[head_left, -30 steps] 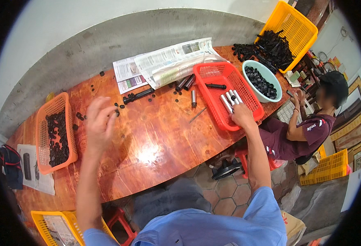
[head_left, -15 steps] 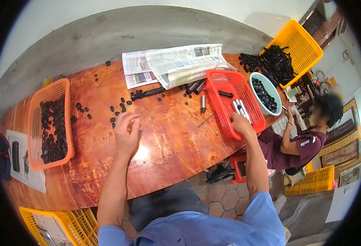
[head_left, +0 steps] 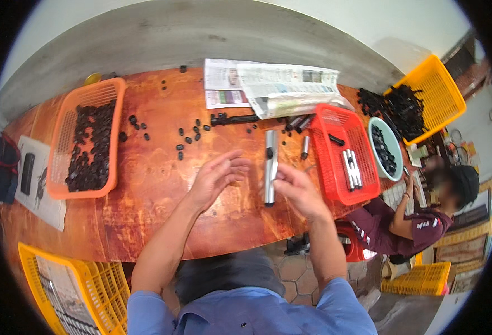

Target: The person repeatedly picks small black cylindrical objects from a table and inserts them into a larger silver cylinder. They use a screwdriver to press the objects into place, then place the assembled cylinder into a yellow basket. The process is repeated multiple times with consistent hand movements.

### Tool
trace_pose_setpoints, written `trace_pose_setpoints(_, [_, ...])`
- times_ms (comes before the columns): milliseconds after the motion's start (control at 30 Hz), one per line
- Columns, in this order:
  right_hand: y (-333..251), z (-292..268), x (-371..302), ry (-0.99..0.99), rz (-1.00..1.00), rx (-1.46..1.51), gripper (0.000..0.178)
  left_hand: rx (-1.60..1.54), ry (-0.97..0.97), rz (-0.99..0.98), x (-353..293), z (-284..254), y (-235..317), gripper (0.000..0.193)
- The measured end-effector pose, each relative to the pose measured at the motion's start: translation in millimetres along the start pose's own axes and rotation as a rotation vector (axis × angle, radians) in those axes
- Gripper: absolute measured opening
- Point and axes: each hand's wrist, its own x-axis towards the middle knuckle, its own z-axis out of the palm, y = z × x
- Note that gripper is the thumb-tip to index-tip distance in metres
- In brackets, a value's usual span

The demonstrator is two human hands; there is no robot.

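Currently, R hand (head_left: 297, 192) is clamped, thumb & fingers, on silver tube (head_left: 270, 181), located over table (head_left: 162, 184) betw. front & rear edges, L of red basket (head_left: 327, 156). L hand (head_left: 218, 177) has fingers parted & slightly curled, near tube w/o contact. Small blk. parts (head_left: 196, 122) lie twd. rear edge; orange basket (head_left: 67, 139) sits at table's L end.

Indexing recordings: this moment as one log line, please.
left hand: open, looks empty | right hand: holds silver tubing | nearby: red basket
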Motion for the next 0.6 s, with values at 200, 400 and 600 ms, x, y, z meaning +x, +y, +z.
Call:
trace_pose_setpoints(200, [32.1,46.4,26.8,-0.1,0.139,0.056,0.037,0.11,0.002,-0.071,-4.1,-0.9,11.2,0.04])
trace_pose_setpoints(400, [34.7,43.8,32.1,-0.139,0.161,0.117,0.033,0.165,-0.085,-0.129,-3.7,-4.9,15.5,0.033])
trace_pose_setpoints(600, [32.6,48.5,35.6,-0.09,0.188,0.143,0.031,0.187,-0.02,-0.111,-3.2,-7.6,13.6,0.033])
